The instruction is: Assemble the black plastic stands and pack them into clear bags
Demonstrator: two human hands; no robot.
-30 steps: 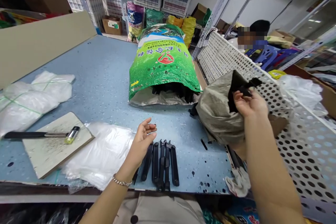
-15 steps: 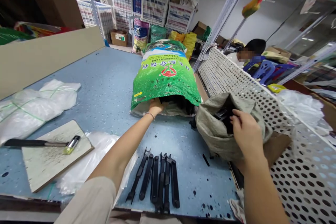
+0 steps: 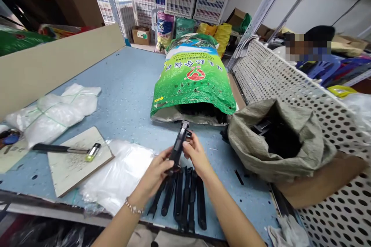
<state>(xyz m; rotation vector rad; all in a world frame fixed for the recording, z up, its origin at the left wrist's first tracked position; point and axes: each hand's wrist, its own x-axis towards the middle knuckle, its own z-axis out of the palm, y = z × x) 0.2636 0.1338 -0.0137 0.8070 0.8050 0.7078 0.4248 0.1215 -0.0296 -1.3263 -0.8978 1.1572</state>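
A long, narrow black plastic part [image 3: 180, 142] is held tilted over the table, its far end near the green sack's mouth. My left hand [image 3: 155, 171] is closed round its lower end. Higher up, the fingers of my right hand [image 3: 198, 156] grip its right side. Whether it is one piece or two together I cannot tell. Just below lie several similar black parts [image 3: 200, 204] side by side, partly hidden by my hands. The printed green sack [image 3: 194, 81] lies with its dark mouth facing me. To the right, a grey-beige woven sack [image 3: 246, 150] stands open with black pieces inside.
At the left, a hammer [image 3: 52, 148] rests on a pale board [image 3: 66, 173]. Clear plastic bags [image 3: 118, 173] lie beside it, with a tied bundle [image 3: 55, 115] behind. A perforated white panel [image 3: 269, 65] edges the right side. A person [image 3: 315, 42] is beyond it.
My left hand has left the green sack's mouth and my right hand the woven sack. Both have come together above the row of black parts, holding a black plastic part. The view has shifted.
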